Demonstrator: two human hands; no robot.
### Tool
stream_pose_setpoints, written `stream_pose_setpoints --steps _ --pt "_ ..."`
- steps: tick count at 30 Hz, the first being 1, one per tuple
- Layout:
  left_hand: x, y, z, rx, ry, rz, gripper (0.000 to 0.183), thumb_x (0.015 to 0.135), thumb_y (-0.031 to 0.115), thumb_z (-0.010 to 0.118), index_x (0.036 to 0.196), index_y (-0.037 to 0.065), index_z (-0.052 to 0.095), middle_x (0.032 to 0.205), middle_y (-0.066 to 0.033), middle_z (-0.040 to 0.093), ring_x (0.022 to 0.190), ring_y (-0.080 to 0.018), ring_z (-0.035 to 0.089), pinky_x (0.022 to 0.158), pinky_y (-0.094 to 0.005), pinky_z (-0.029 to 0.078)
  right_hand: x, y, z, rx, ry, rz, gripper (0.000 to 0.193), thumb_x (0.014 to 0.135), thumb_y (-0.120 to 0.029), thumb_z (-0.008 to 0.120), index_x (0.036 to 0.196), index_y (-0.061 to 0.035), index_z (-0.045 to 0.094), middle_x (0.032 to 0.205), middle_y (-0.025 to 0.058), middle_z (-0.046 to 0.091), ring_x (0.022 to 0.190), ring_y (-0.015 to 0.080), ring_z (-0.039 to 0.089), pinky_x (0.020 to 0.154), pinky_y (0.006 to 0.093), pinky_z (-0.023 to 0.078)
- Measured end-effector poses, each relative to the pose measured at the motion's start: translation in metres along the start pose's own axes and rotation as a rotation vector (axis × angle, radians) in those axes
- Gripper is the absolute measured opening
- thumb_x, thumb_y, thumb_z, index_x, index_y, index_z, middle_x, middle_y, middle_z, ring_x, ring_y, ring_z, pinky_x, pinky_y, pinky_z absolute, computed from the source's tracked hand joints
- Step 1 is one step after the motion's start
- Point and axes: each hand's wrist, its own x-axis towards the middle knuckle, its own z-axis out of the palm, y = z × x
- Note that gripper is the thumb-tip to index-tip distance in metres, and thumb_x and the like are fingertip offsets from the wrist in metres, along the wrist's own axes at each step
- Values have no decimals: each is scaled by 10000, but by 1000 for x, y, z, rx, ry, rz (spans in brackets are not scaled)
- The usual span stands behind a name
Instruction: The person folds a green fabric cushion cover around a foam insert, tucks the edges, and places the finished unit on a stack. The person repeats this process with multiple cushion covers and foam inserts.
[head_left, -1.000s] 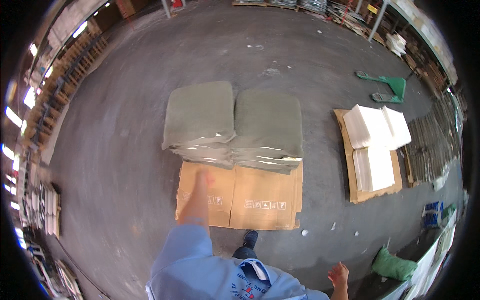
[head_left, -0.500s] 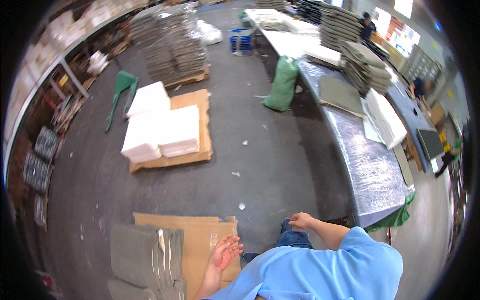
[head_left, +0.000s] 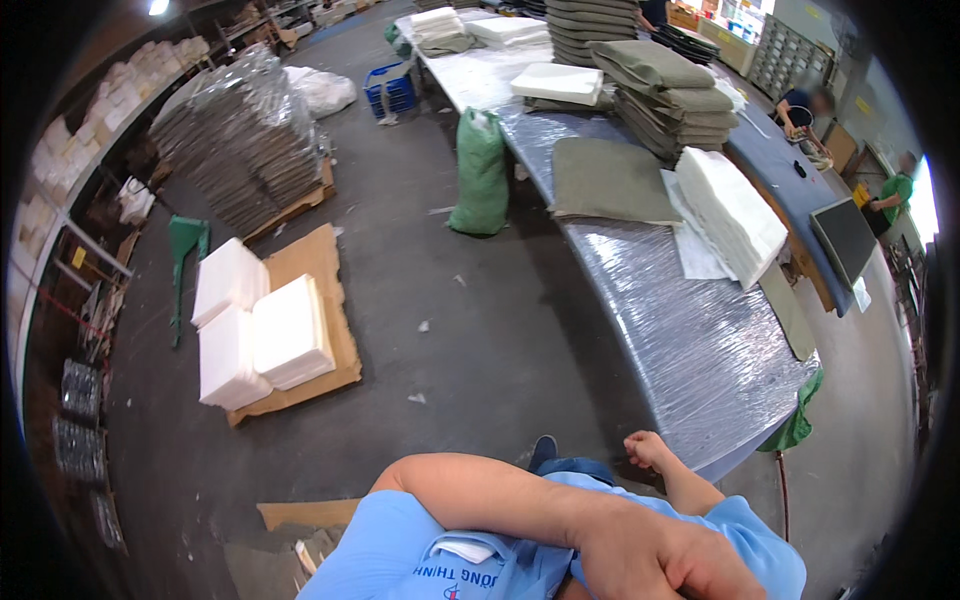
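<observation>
My left forearm crosses the front of my light blue shirt. My left hand (head_left: 668,552) is close to the camera at the lower edge, its fingers mostly cut off from view. My right hand (head_left: 645,450) hangs beside the near end of the long table (head_left: 720,390), fingers curled in with nothing visible in them. On that plastic-wrapped table lie a grey-green fabric piece (head_left: 612,183) and a thick stack of white sheets (head_left: 730,215). A long narrow grey-green strip (head_left: 787,312) rests along the right edge.
White stacks (head_left: 290,330) sit on cardboard at left, near a green pallet jack (head_left: 185,240). A plastic-wrapped fabric pile (head_left: 240,145) stands behind. A green sack (head_left: 480,175) and a blue crate (head_left: 390,92) are by the table. Co-workers (head_left: 800,108) are at right.
My left hand has swung from beside the folded grey-green fabric on cardboard across my body to the right. The view has turned, and the table now fills more of it. My right hand is nearer the table.
</observation>
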Motion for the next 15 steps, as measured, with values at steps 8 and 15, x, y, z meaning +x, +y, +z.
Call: stream_pose_setpoints --steps 8,15 --pt "30 34 -144 -339 -44 77 324 1023 26 584 1304 -135 596 1283 -206 667 1204 -273 631 1017 -376 494 57 -39 -90 357 181 56 302 1014 -281 636 1228 -69 660 1005 77 715 757 168 682 561 323 510" --pt "26 124 -290 -277 -173 52 398 1023 156 627 1324 -102 583 1284 -214 652 1234 -281 608 1042 -387 472 73 -19 -125 510 182 387 279 997 -290 660 1171 -72 667 939 103 715 676 214 690 505 352 502"
